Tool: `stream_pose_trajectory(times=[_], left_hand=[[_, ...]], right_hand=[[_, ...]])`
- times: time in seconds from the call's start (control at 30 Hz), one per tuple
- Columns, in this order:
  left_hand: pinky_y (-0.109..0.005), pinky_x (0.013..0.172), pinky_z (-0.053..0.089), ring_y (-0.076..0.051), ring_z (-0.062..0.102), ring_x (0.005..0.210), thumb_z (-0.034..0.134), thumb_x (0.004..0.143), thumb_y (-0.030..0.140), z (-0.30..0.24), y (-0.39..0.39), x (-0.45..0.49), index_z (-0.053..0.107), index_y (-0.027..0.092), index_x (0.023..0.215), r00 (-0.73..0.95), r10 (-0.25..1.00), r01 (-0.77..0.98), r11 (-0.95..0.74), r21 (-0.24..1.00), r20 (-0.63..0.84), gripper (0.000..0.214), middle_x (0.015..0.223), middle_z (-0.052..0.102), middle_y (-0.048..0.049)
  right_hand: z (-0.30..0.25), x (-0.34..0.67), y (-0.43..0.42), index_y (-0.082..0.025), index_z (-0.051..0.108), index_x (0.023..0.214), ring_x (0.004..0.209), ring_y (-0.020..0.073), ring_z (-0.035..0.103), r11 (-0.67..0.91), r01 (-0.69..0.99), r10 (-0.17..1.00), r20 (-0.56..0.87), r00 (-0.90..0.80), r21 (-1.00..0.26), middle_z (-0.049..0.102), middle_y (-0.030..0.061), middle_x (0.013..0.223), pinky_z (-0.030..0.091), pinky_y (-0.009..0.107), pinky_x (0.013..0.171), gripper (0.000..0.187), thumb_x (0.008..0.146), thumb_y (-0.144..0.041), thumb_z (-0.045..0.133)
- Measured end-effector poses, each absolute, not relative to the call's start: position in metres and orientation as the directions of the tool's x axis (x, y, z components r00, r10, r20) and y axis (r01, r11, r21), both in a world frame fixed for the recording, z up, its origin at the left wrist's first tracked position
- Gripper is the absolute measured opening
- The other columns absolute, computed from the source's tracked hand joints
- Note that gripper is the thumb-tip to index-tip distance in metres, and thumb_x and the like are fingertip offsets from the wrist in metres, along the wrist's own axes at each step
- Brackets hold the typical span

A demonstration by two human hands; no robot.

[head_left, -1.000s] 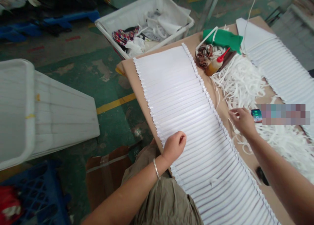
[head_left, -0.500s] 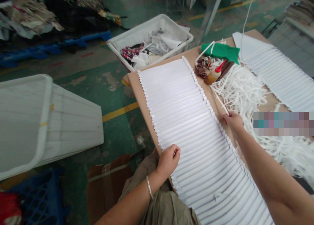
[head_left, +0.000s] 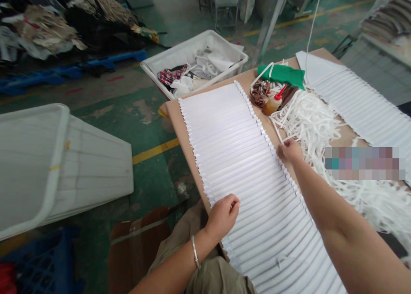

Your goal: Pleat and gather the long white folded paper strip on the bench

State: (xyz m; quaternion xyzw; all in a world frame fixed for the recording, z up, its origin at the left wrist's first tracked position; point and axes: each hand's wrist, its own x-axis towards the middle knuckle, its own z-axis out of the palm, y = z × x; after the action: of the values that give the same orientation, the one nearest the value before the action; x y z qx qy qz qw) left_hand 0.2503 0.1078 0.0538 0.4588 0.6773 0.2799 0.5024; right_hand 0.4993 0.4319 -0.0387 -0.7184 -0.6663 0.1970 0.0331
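Note:
Rows of overlapping white sheets with notched edges [head_left: 221,127] run along the table towards me. Over their near left part is my left hand [head_left: 224,215], its fingers curled in; whether anything is inside them is hidden. My right hand [head_left: 291,150] is at the right edge of the sheets, thumb and finger pinched on a narrow white strip [head_left: 278,129]. Beside that hand lies a tangled heap of white strips [head_left: 316,118]. A bottle with a red nozzle [head_left: 272,104] stands beyond it, next to a green piece of material [head_left: 282,75].
A second row of white sheets [head_left: 356,88] lies at the table's far right. Past the table's far edge is a white bin [head_left: 147,67] with scraps. Another large white bin [head_left: 99,152] stands on the left floor. Blue pallets [head_left: 112,62] and a metal post [head_left: 269,24] are farther off.
My right hand has shifted slightly left and up, and the strip in it now bends near the fingers. The whole view has moved a little; my left hand stays curled over the sheets.

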Motion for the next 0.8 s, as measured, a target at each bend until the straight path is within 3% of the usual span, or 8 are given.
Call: stream_pose_trajectory(times=[0.17,0.27,0.33,0.47,0.53,0.63,0.8], left_hand=[[-0.027,0.064,0.042,-0.018,0.060,0.071,0.049,0.092,0.020,0.044,0.100,0.239,0.060,0.021,0.082,-0.103,0.872,0.344,0.483,0.805,-0.479,0.015,0.074,0.063,-0.0009],[-0.029,0.067,0.045,-0.018,0.061,0.073,0.050,0.092,0.021,0.046,0.113,0.246,0.062,0.021,0.082,-0.076,0.883,0.345,0.460,0.818,-0.464,0.015,0.076,0.065,-0.0019],[-0.031,0.075,0.050,-0.020,0.065,0.083,0.050,0.092,0.020,0.055,0.126,0.260,0.065,0.020,0.090,-0.034,0.921,0.315,0.379,0.870,-0.389,0.016,0.088,0.070,-0.0051],[-0.035,0.096,0.053,-0.022,0.065,0.112,0.050,0.092,0.020,0.078,0.152,0.299,0.068,0.022,0.117,0.145,0.977,0.143,0.137,0.980,-0.157,0.031,0.127,0.068,-0.0109],[-0.034,0.087,0.056,-0.022,0.069,0.099,0.051,0.093,0.024,0.084,0.159,0.310,0.071,0.021,0.115,0.233,0.957,0.097,0.152,0.984,-0.171,0.030,0.115,0.073,-0.0097],[-0.027,0.065,0.051,-0.016,0.065,0.067,0.053,0.092,0.027,0.078,0.154,0.296,0.074,0.018,0.093,0.257,0.915,0.097,0.297,0.950,-0.313,0.023,0.075,0.071,-0.0030],[-0.022,0.052,0.040,-0.012,0.054,0.051,0.059,0.086,0.032,0.042,0.116,0.220,0.070,0.017,0.079,-0.015,0.851,0.109,0.523,0.846,-0.524,0.020,0.056,0.057,0.0034]], right_hand=[[-0.038,0.521,0.407,-0.019,0.060,0.070,0.069,0.0229,0.057,-0.158,0.962,0.955,-0.281,0.092,-0.221,0.062,0.0079,0.067,0.044,0.035,0.068,0.021,0.078,-0.038,0.058],[-0.010,0.552,0.353,-0.021,0.056,0.070,0.066,0.0234,0.058,-0.135,0.971,0.942,-0.328,0.064,-0.199,0.062,0.0069,0.066,0.041,0.035,0.064,0.021,0.080,-0.041,0.057],[0.018,0.560,0.306,-0.023,0.056,0.076,0.065,0.0222,0.061,-0.056,0.963,0.907,-0.417,-0.063,-0.265,0.065,0.0047,0.067,0.043,0.034,0.065,0.020,0.084,-0.041,0.054],[0.089,0.538,0.229,-0.025,0.062,0.088,0.068,0.0206,0.062,0.098,0.835,0.683,-0.573,-0.452,-0.541,0.067,0.0016,0.072,0.047,0.033,0.068,0.025,0.091,-0.048,0.052],[0.120,0.524,0.216,-0.026,0.064,0.090,0.071,0.0192,0.062,0.083,0.778,0.600,-0.592,-0.538,-0.623,0.069,0.0018,0.077,0.047,0.031,0.067,0.030,0.095,-0.053,0.052],[0.140,0.523,0.229,-0.024,0.066,0.086,0.067,0.0169,0.058,0.050,0.802,0.617,-0.613,-0.493,-0.595,0.066,0.0014,0.072,0.044,0.028,0.060,0.040,0.093,-0.062,0.055],[0.107,0.539,0.271,-0.021,0.063,0.074,0.057,0.0136,0.047,0.085,0.834,0.691,-0.570,-0.444,-0.546,0.055,-0.0002,0.060,0.036,0.027,0.054,0.054,0.084,-0.074,0.059]])
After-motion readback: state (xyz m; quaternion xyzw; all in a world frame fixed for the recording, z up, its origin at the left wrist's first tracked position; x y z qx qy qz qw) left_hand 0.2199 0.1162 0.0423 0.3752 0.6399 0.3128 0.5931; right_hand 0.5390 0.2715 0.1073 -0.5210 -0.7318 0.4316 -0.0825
